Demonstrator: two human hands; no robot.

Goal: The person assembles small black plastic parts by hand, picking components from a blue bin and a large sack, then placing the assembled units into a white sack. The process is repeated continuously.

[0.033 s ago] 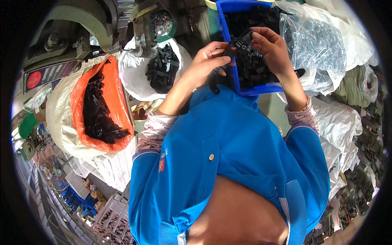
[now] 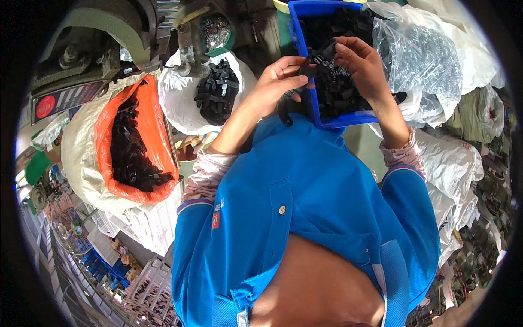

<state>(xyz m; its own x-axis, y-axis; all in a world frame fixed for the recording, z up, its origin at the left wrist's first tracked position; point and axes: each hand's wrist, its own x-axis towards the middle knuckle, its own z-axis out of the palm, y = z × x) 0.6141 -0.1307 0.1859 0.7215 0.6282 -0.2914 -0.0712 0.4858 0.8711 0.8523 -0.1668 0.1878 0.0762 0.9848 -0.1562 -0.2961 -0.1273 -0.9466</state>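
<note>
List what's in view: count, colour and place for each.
blue bin: 1, blue, top centre
orange-lined sack: 1, whitish and orange, left
white bag: 1, white, right of sack
black parts: many, black, in these three
green container: 1, green, beyond white bag
clear bag: 1, transparent, right of bin
machine: 1, dark green, upper left
sign: 1, dark with red disc, left
background clutter: uncounted, mixed, around edges
black piece: 1, black, at bin's left edge
shirt: 1, blue, lower centre
left fingers: one bare set, on black piece
right fingers: one bare set, over bin

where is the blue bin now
In the head view, the blue bin sits top, right of centre, under the right hand, beside the clear plastic bag.
</note>
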